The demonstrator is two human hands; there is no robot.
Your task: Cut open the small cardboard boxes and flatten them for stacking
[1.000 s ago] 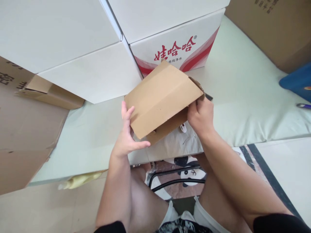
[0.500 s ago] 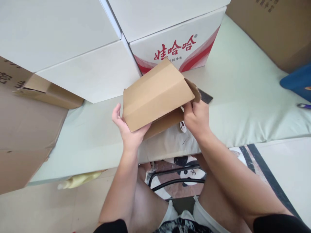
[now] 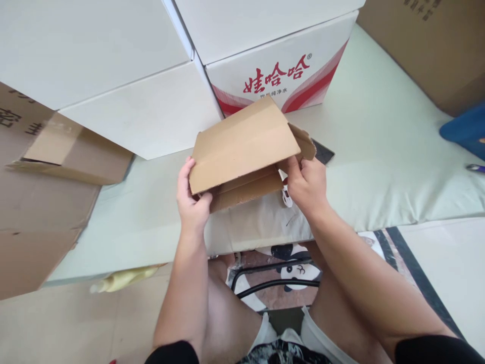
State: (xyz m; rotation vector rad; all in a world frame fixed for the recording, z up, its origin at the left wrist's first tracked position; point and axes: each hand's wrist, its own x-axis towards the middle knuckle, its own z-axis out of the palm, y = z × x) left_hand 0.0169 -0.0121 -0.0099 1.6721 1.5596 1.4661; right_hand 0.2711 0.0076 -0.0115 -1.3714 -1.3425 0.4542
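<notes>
A small brown cardboard box (image 3: 242, 146), folded partly flat with its flaps loose, is held between both hands above the pale green mat (image 3: 379, 151). My left hand (image 3: 191, 199) grips its lower left corner, fingers curled round the edge. My right hand (image 3: 306, 182) pinches its right side under a curved flap. A small white object (image 3: 287, 196) lies on the mat just below the box, by my right hand.
Large white cartons (image 3: 125, 86), one with red print (image 3: 280, 65), stand right behind the box. Brown cartons sit at the left (image 3: 41, 202) and top right (image 3: 435, 45). A dark flat item (image 3: 322, 150) lies beside the box, a blue object (image 3: 464, 129) at the right edge.
My left hand went from open beside the box to gripping its lower left corner. The box has tilted flatter and its lower flaps now show.
</notes>
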